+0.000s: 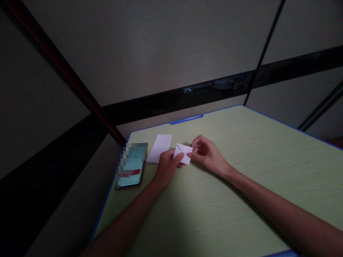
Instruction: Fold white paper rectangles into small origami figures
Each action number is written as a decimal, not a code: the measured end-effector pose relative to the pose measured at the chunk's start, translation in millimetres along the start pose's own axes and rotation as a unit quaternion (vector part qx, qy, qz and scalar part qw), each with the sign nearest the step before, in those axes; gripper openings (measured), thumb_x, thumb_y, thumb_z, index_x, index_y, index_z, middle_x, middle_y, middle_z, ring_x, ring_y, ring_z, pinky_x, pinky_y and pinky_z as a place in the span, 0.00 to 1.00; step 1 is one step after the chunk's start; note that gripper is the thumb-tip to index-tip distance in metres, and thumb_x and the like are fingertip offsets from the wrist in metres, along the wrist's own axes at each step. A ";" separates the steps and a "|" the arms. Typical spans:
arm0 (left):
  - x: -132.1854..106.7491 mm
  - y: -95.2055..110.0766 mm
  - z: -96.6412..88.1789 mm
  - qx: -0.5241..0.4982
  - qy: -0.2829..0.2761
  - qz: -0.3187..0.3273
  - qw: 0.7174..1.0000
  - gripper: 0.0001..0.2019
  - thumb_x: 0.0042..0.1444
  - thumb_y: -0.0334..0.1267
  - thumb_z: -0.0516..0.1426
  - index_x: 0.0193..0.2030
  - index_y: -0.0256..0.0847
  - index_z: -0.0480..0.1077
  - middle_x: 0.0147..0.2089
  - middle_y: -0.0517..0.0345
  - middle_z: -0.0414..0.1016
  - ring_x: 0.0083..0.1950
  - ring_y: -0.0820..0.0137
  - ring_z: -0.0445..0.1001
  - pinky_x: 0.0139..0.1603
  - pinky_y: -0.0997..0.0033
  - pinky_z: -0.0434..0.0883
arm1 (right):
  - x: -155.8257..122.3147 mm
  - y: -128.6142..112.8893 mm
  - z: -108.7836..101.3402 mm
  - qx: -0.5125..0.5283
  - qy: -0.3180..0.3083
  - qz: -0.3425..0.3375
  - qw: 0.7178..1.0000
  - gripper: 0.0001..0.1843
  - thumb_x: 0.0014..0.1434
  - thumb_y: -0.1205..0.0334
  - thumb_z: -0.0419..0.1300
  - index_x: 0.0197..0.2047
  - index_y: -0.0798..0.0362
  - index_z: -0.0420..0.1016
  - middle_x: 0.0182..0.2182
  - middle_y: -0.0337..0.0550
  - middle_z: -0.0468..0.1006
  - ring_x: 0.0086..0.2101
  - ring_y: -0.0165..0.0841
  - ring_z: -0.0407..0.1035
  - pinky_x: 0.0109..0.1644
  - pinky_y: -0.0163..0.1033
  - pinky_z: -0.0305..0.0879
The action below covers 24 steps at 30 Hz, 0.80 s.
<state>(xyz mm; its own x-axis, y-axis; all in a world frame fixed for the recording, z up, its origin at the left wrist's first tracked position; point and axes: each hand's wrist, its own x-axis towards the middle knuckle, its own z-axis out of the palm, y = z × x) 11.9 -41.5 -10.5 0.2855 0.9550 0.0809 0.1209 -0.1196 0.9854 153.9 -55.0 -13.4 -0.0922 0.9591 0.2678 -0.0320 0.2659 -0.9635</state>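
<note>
A small folded square of white paper [184, 150], with crease lines on its face, is held above the table between both hands. My left hand [169, 163] grips its left side, thumb on top and fingers underneath. At its right edge my right hand [207, 154] pinches the paper between thumb and curled fingers. Behind my left hand, a larger white sheet of paper [160, 146] lies flat on the table.
Left of the sheet lies a phone [131, 166] with its screen lit, partly pixelated. The pale green table [254, 150] has a blue edge and a blue strip [187, 119] at the back. Behind it stand panelled cabinet doors [171, 46] with a black band.
</note>
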 end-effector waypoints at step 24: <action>2.3 -7.6 -2.3 -0.120 -0.052 -0.042 0.991 0.10 0.44 0.36 0.56 0.33 0.31 0.69 0.27 0.54 0.74 0.24 0.75 0.71 0.27 0.76 0.70 | -0.7 -0.6 -2.8 -0.038 -0.014 -0.074 0.996 0.03 0.43 0.66 0.60 0.24 0.56 0.74 0.31 0.43 0.68 0.28 0.26 0.63 0.29 0.34 0.59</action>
<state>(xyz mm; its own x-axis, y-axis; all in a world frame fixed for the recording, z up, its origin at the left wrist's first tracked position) 9.4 -37.8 -17.5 0.3828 0.9238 -0.0070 -0.0769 0.0394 0.9963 156.8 -55.6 -13.0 -0.1206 0.9057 0.4065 0.0270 0.4123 -0.9106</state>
